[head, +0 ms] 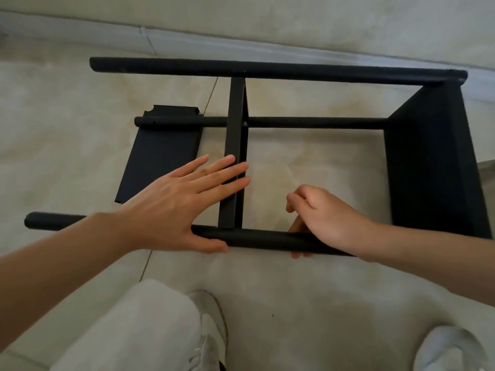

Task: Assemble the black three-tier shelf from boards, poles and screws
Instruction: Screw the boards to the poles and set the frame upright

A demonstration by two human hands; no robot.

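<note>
The black shelf frame lies on its side on the floor. Its far pole (267, 69) and a lower pole (308, 123) run left to right. An end board (428, 162) closes the right side, and a middle board (235, 116) stands edge-up between the poles. The near pole (262, 239) crosses under both hands. My left hand (184, 199) rests flat with fingers spread on the middle board, thumb on the near pole. My right hand (321, 218) curls around the near pole right of that board. A loose black board (160, 156) lies flat on the floor at the left.
Pale tiled floor (308, 290) lies all around, with a low wall or step (187, 28) along the far side. My light trouser leg (134, 330) and two white shoes (211, 325) are near the bottom edge.
</note>
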